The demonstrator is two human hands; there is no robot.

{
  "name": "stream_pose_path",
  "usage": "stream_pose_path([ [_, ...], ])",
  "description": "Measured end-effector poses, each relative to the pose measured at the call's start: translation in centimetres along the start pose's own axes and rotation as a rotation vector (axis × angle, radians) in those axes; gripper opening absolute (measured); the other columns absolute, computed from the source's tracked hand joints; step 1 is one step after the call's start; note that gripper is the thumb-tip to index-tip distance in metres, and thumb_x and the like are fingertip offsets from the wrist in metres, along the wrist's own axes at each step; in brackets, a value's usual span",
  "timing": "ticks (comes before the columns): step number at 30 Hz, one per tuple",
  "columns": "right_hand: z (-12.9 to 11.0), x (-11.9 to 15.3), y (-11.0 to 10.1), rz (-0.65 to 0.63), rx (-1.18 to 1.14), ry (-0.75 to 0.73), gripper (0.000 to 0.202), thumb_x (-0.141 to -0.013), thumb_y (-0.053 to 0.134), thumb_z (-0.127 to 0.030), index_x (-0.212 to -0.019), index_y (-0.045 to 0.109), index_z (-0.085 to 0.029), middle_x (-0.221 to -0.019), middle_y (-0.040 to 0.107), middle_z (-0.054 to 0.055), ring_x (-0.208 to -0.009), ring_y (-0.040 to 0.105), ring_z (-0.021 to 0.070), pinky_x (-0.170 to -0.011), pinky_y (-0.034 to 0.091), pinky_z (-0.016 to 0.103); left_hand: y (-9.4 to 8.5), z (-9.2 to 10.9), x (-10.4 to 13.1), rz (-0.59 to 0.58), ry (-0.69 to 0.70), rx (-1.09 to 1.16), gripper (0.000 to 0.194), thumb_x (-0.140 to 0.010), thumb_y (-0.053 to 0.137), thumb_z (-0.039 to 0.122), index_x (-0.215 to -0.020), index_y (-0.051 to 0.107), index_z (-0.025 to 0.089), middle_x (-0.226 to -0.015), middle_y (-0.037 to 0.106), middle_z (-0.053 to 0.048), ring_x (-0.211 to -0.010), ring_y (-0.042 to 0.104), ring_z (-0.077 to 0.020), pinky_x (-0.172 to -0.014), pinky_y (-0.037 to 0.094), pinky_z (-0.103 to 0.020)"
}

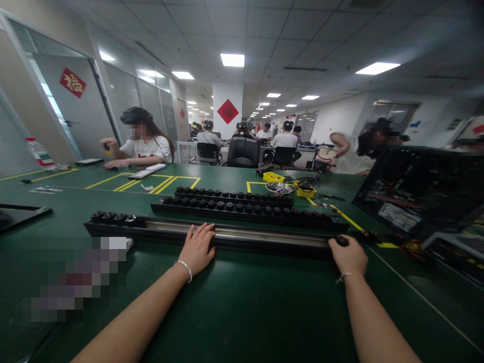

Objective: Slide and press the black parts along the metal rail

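A long black channel-shaped rail [264, 241] with a metallic strip inside lies across the green table in front of me. Several black round parts [109, 217] sit in its left end. My left hand [198, 247] rests on the rail near its middle, fingers stretched over it. At the rail's right end, my right hand [350, 254] is closed around a small black round part [342, 241]; its fingers partly hide both part and rail end. Behind lie two more black rails [245, 214], carrying rows of similar black parts.
Yellow trays [273, 177] and a metal bowl [279, 188] stand behind the rails. A dark open case [416, 191] is at right. A blurred-out object [83, 277] lies at left. Across the table, one person [145, 138] sits at left and another [355, 148] leans at right.
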State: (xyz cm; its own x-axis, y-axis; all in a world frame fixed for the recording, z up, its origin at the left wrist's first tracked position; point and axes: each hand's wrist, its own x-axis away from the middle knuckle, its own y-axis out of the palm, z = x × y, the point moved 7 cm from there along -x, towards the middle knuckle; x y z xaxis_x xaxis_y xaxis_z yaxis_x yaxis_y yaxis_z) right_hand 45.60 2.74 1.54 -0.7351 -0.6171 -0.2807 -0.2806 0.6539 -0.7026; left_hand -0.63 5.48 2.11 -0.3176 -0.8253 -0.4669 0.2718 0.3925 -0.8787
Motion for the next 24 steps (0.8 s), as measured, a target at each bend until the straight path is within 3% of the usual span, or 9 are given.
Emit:
stream_pose_path([
  [5, 1.3, -0.8, -0.1, 0.082, -0.055, -0.003, 0.044, -0.063, 0.056, -0.046, -0.095, 0.066, -0.017, -0.094, 0.064, 0.012, -0.084, 0.057, 0.0279, -0.080, 0.045, 0.042, 0.1, 0.0, 0.0, 0.015, 0.007, -0.004, 0.028, -0.077, 0.049, 0.022, -0.103, 0.056, 0.023, -0.135, 0.052, -0.006, -0.130, 0.039, -0.0247, -0.112, 0.017, -0.053],
  [9, 3.8, -2.1, -0.6, 0.181, -0.133, 0.120, 0.045, -0.061, 0.057, -0.044, -0.096, 0.066, -0.018, -0.093, 0.064, 0.012, -0.082, 0.055, 0.0278, -0.080, 0.045, 0.043, 0.1, 0.0, 0.0, 0.016, 0.017, -0.006, 0.028, -0.077, 0.048, 0.022, -0.103, 0.056, 0.023, -0.135, 0.052, -0.006, -0.130, 0.039, -0.0250, -0.112, 0.017, -0.053],
  [18, 4.7, -4.2, -0.3, 0.102, -0.170, 0.096, 0.045, -0.063, 0.059, -0.045, -0.099, 0.069, -0.020, -0.097, 0.066, 0.010, -0.084, 0.056, 0.0257, -0.083, 0.044, 0.042, 0.1, 0.1, 0.0, 0.006, 0.015, -0.029, 0.027, -0.077, 0.048, 0.022, -0.103, 0.056, 0.023, -0.136, 0.051, -0.006, -0.130, 0.039, -0.0256, -0.111, 0.019, -0.054],
  [24, 4.9, -5.0, -0.1, 0.090, -0.189, 0.095, 0.048, -0.060, 0.064, -0.049, -0.096, 0.070, -0.019, -0.089, 0.067, 0.009, -0.079, 0.056, 0.0254, -0.078, 0.045, 0.042, 0.3, -0.1, -0.1, 0.005, 0.011, -0.039, 0.028, -0.077, 0.048, 0.024, -0.105, 0.056, 0.023, -0.136, 0.051, -0.005, -0.130, 0.038, -0.0248, -0.112, 0.018, -0.053],
])
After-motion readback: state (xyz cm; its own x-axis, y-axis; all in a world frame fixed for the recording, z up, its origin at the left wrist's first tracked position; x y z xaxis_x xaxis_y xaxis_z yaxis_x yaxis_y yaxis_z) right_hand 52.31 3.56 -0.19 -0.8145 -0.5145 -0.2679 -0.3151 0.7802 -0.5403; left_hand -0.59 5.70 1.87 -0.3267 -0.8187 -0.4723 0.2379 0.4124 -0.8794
